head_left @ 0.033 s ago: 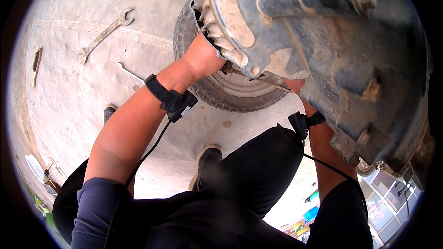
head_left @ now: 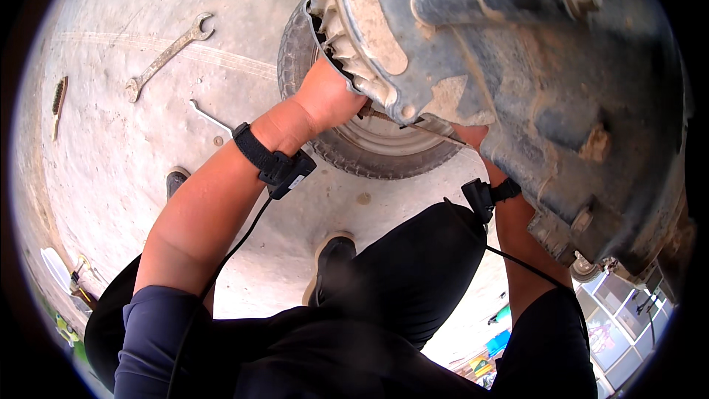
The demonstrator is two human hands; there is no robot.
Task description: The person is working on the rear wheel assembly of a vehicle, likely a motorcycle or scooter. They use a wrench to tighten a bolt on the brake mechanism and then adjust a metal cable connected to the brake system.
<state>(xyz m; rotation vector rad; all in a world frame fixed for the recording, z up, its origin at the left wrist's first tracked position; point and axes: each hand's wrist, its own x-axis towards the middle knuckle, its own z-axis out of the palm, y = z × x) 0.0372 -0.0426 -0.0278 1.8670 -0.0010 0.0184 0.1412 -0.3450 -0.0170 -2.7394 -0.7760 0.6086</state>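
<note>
A large, worn metal vehicle housing (head_left: 473, 66), with flaking paint and a ribbed edge, fills the upper right. Behind its ribbed edge reaches my left hand (head_left: 334, 96); the back of it shows, while the fingers are hidden inside. My right hand (head_left: 473, 135) is under the housing at its lower edge, mostly covered, with its fingers out of sight. A thin cable or rod (head_left: 421, 129) runs between the two hands, and whether either hand grips it cannot be made out. Beneath lies a tyre on a rim (head_left: 391, 166).
On the concrete floor at left lie a large open-ended wrench (head_left: 166, 59), a thinner metal wrench or bar (head_left: 209, 117) and a wire brush (head_left: 57, 107). Black cables (head_left: 236, 244) trail from the wrist-worn devices. A glass-fronted cabinet (head_left: 613, 318) stands at lower right.
</note>
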